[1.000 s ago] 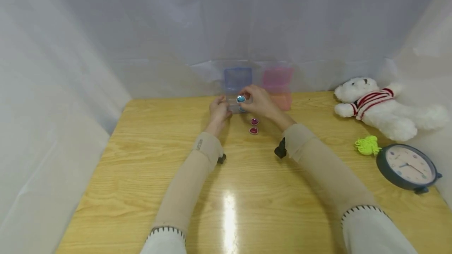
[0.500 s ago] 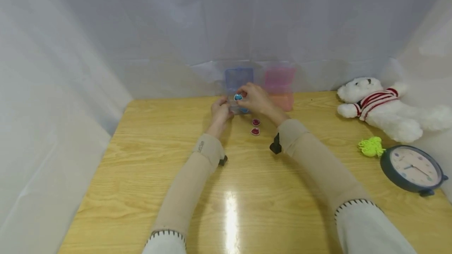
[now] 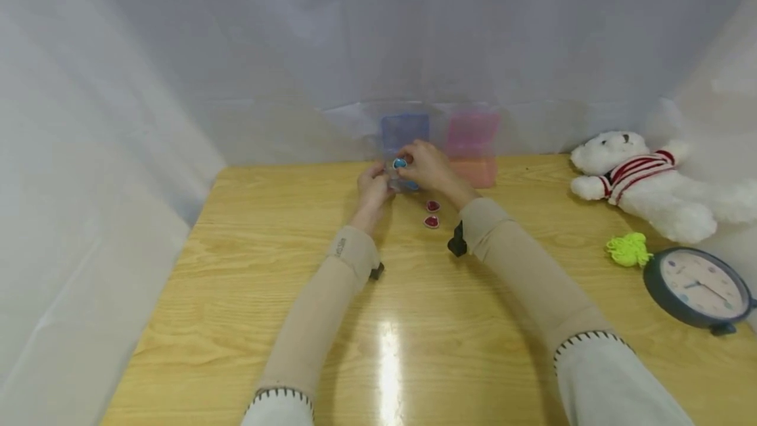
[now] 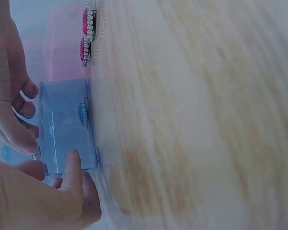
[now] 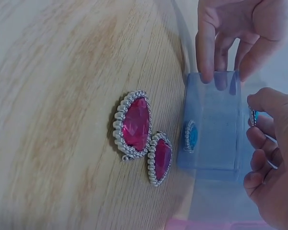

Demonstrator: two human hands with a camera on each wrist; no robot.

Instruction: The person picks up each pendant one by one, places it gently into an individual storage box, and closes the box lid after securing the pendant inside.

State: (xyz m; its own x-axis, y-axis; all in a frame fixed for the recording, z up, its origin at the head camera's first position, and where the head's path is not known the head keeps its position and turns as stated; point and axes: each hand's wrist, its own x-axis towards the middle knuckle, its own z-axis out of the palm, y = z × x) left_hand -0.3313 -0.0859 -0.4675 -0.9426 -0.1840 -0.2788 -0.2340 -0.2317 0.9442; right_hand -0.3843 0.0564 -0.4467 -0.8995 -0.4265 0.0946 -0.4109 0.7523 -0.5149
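Observation:
My right hand (image 3: 430, 166) pinches a blue gem with a silver beaded rim (image 5: 253, 116) between thumb and fingers, just above the open top of a clear blue box (image 5: 211, 143). Another blue gem (image 5: 190, 136) lies inside the box and shows through its front wall. My left hand (image 3: 374, 186) grips the box's left end, one finger flat against the front wall in the left wrist view. On the table in front of the box lie two pink-red gems with silver beaded rims, a nearer one (image 3: 432, 222) and a farther one (image 3: 433, 206).
An open pink box (image 3: 473, 171) stands right of the blue one, its lid raised, as is the blue lid (image 3: 405, 131). Farther right on the table (image 3: 266, 268) are a white teddy bear (image 3: 644, 183), a yellow-green stringy toy (image 3: 629, 250) and a round clock (image 3: 699, 288).
The right hand has shifted slightly left over the blue box with its gem. The left hand keeps its place on the box. The head view has turned a little left.

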